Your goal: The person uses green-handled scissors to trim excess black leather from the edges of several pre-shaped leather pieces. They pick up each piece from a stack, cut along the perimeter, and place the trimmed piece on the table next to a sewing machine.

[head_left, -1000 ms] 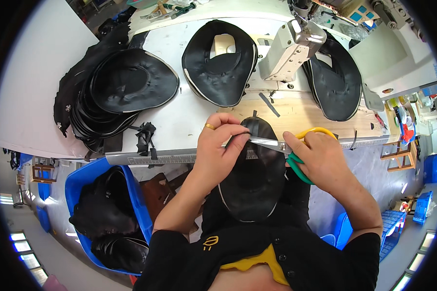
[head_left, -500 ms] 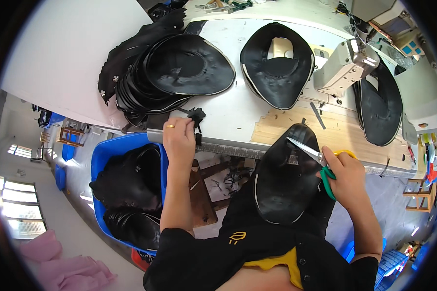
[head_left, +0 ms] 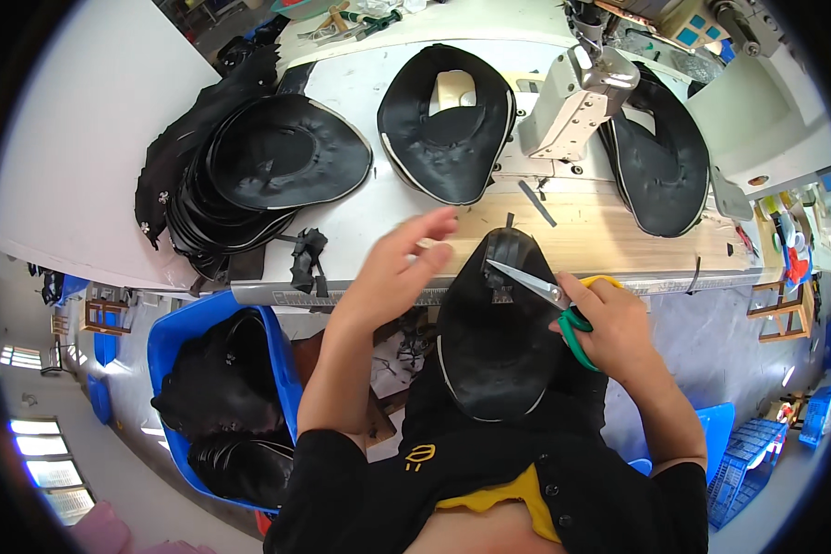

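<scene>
My right hand [head_left: 609,323] holds scissors [head_left: 531,282] with green and yellow handles. Their blades lie over the upper part of a black leather-like oval piece [head_left: 494,355]. That piece rests across my lap, its upper end at the table edge, with pale edging along its lower sides and a narrow strip sticking up at the top. Above the table's front edge, my left hand [head_left: 402,268] is open, fingers and thumb apart, close to the piece's upper left side but not on it. A crumpled black scrap [head_left: 307,261] lies left of that hand.
A stack of similar black pieces [head_left: 295,162] sits at the left of the table, and another piece [head_left: 448,162] in the middle. A sewing machine post [head_left: 563,106] stands right of it, with more black pieces [head_left: 665,166] beyond. A blue tub [head_left: 284,355] below left holds black pieces.
My left hand has left the black scrap and moved right toward the piece on my lap, its fingers opening. The scissors remain over that piece. The whole view has shifted right.
</scene>
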`<control>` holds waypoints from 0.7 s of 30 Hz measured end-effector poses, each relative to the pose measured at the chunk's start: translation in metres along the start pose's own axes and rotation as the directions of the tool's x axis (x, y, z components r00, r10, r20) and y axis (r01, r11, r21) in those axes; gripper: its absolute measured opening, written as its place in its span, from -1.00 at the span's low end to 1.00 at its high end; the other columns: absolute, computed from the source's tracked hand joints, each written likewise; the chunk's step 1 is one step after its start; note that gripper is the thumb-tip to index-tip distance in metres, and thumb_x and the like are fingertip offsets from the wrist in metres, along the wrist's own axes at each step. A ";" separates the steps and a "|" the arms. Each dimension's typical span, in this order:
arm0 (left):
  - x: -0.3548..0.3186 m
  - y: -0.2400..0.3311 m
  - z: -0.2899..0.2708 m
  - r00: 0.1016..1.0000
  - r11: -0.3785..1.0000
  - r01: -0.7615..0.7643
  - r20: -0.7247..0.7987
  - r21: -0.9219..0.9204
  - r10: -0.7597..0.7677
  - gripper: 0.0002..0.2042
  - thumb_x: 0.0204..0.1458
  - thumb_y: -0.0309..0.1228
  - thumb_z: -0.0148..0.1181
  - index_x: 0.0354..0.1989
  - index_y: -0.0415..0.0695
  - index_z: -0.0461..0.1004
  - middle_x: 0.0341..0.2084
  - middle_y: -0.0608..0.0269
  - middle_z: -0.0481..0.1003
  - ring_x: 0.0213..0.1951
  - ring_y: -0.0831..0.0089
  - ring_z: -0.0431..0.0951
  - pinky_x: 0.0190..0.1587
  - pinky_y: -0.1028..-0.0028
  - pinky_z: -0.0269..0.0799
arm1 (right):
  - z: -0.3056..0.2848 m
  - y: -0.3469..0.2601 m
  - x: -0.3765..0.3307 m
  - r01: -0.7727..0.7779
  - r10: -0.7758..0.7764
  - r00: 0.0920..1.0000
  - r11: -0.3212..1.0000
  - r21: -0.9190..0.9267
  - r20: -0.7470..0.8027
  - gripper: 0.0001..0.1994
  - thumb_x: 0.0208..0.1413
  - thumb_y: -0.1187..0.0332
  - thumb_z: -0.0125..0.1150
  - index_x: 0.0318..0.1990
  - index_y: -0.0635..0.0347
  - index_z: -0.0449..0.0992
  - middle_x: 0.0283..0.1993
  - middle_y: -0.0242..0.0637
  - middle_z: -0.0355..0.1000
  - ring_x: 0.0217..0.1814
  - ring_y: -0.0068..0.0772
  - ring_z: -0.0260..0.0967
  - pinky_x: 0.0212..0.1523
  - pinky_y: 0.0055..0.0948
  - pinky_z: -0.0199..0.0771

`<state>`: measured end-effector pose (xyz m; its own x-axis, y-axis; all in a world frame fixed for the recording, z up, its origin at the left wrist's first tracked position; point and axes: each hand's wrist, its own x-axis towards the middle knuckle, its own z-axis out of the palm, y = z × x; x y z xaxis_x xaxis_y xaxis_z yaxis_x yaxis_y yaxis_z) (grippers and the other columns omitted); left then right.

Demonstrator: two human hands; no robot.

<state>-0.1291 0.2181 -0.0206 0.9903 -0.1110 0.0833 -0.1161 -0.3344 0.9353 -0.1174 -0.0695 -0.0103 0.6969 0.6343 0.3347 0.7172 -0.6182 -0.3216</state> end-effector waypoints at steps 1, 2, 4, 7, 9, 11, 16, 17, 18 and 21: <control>0.008 -0.002 0.009 0.979 0.976 0.109 0.188 -0.188 -0.073 -0.51 0.05 -0.49 0.06 0.21 -0.13 0.17 0.02 0.14 0.38 0.01 0.43 0.37 0.04 0.44 0.26 | 0.000 -0.001 -0.002 -0.005 0.005 1.000 1.000 0.017 -0.015 -0.44 -0.29 0.27 0.41 -0.03 0.17 0.41 -0.47 -0.29 0.36 -0.44 -0.22 0.37 -0.43 -0.32 0.37; 0.016 -0.010 0.016 0.966 0.990 -0.020 0.251 -0.138 0.055 -0.47 0.04 -0.47 0.09 0.22 -0.15 0.15 0.02 0.12 0.36 0.06 0.42 0.34 0.09 0.42 0.22 | 0.002 -0.001 -0.006 -0.029 0.030 0.999 0.999 0.040 -0.014 -0.42 -0.30 0.24 0.42 -0.02 0.18 0.40 -0.45 -0.27 0.38 -0.42 -0.19 0.38 -0.42 -0.33 0.39; 0.024 -0.012 0.024 0.937 0.987 -0.126 0.314 -0.098 0.151 -0.43 -0.01 -0.42 0.17 0.21 -0.16 0.15 -0.03 0.12 0.38 0.06 0.39 0.32 0.12 0.36 0.18 | 0.007 0.000 -0.016 -0.178 0.176 0.984 0.971 0.158 0.025 -0.42 -0.27 0.28 0.43 0.00 0.19 0.39 -0.44 -0.28 0.38 -0.44 -0.28 0.38 -0.41 -0.40 0.38; 0.024 -0.006 0.042 0.954 0.986 -0.158 0.265 0.054 0.139 -0.41 -0.12 -0.35 0.28 0.14 -0.16 0.24 -0.20 0.22 0.45 -0.05 0.35 0.36 0.02 0.29 0.20 | 0.028 0.003 -0.029 -0.360 0.396 0.918 0.785 0.505 0.039 -0.44 -0.21 0.36 0.42 0.02 0.22 0.37 -0.42 -0.32 0.38 -0.43 -0.47 0.34 -0.39 -0.50 0.37; 0.015 -0.001 0.063 0.954 0.887 -0.286 0.199 0.362 0.226 -0.42 -0.20 -0.34 0.33 0.07 -0.14 0.31 -0.29 0.30 0.46 -0.12 0.33 0.37 -0.07 0.29 0.20 | 0.041 -0.007 -0.030 -0.441 0.530 0.827 0.410 0.799 0.185 -0.46 -0.10 0.47 0.36 0.08 0.24 0.31 -0.33 -0.40 0.36 -0.35 -0.66 0.26 -0.33 -0.61 0.32; -0.001 -0.002 0.090 0.917 0.812 -0.398 0.212 0.426 0.339 -0.55 -0.21 -0.33 0.31 -0.05 -0.06 0.40 -0.30 0.36 0.44 -0.16 0.31 0.38 -0.11 0.27 0.17 | 0.049 -0.022 -0.022 -0.381 0.516 0.817 0.152 0.912 0.255 -0.46 -0.02 0.48 0.29 0.14 0.25 0.23 -0.25 -0.40 0.34 -0.28 -0.64 0.26 -0.26 -0.61 0.34; -0.057 -0.095 0.160 0.909 0.715 -0.416 0.276 0.562 0.311 -0.41 -0.12 -0.29 0.23 0.15 -0.02 0.21 0.15 0.15 0.19 0.21 0.06 0.07 0.17 0.07 0.06 | 0.083 -0.015 -0.040 -0.312 0.559 0.818 0.231 0.921 0.136 -0.50 0.00 0.54 0.21 0.13 0.27 0.20 -0.33 -0.39 0.32 -0.30 -0.68 0.28 -0.30 -0.67 0.31; -0.060 -0.098 0.167 0.956 0.796 -0.220 0.286 0.564 0.062 -0.33 -0.15 -0.25 0.26 0.20 -0.04 0.14 0.18 0.10 0.13 0.21 -0.01 0.06 0.19 0.03 0.04 | 0.088 -0.008 -0.051 -0.288 0.585 0.809 0.304 0.908 0.061 -0.49 -0.01 0.56 0.22 0.13 0.25 0.20 -0.34 -0.39 0.32 -0.30 -0.68 0.28 -0.31 -0.67 0.31; -0.059 -0.104 0.168 0.977 0.799 -0.194 0.182 0.570 0.107 -0.32 -0.16 -0.25 0.29 0.18 -0.08 0.17 0.16 0.06 0.14 0.21 -0.03 0.06 0.20 0.04 0.03 | 0.092 -0.003 -0.060 -0.268 0.604 0.797 0.376 0.887 -0.015 -0.48 -0.03 0.57 0.22 0.13 0.24 0.21 -0.34 -0.39 0.32 -0.31 -0.69 0.28 -0.31 -0.67 0.32; -0.058 -0.121 0.162 0.982 0.857 -0.165 -0.005 0.487 0.191 -0.30 -0.18 -0.32 0.31 0.17 -0.20 0.14 0.10 -0.07 0.16 0.14 -0.08 0.13 0.16 0.11 0.11 | 0.084 0.006 -0.084 -0.297 0.668 0.728 0.510 0.807 -0.154 -0.44 -0.09 0.60 0.25 0.13 0.19 0.23 -0.36 -0.41 0.29 -0.37 -0.67 0.25 -0.35 -0.65 0.32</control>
<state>-0.1847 0.1137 -0.1943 0.9502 -0.1686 0.2623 -0.2998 -0.7245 0.6206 -0.1715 -0.0878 -0.1147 0.9860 -0.0221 0.1653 0.1611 -0.1291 -0.9785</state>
